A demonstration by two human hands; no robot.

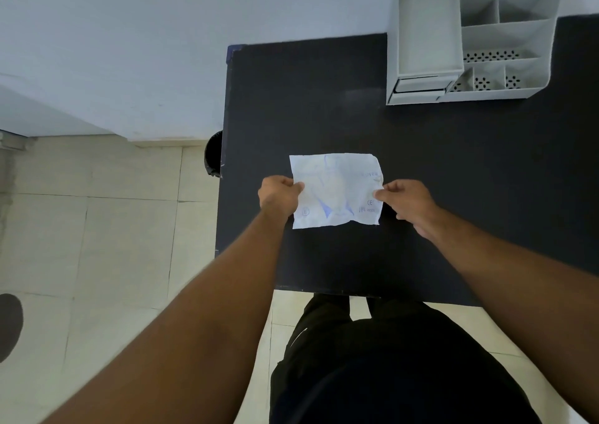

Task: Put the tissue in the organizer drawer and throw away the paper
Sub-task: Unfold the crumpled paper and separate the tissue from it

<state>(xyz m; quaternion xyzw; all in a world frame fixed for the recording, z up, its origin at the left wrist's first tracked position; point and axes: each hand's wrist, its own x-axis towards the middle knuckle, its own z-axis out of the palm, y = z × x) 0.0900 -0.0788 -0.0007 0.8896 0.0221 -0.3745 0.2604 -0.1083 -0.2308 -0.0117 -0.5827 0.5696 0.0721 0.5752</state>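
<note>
A crumpled white paper (337, 190) with faint blue print is held flat just above the black table (453, 180). My left hand (280, 195) pinches its left edge and my right hand (406, 200) pinches its right edge. At the far right of the table stands a grey desk organizer (470, 37) with several compartments; its small drawer (418, 85) at the front left looks slightly pulled out. No separate tissue is visible.
A black round bin (214, 154) sits on the tiled floor, partly hidden behind the table's left edge. A white wall runs along the back. The person's dark trousers are at the table's near edge.
</note>
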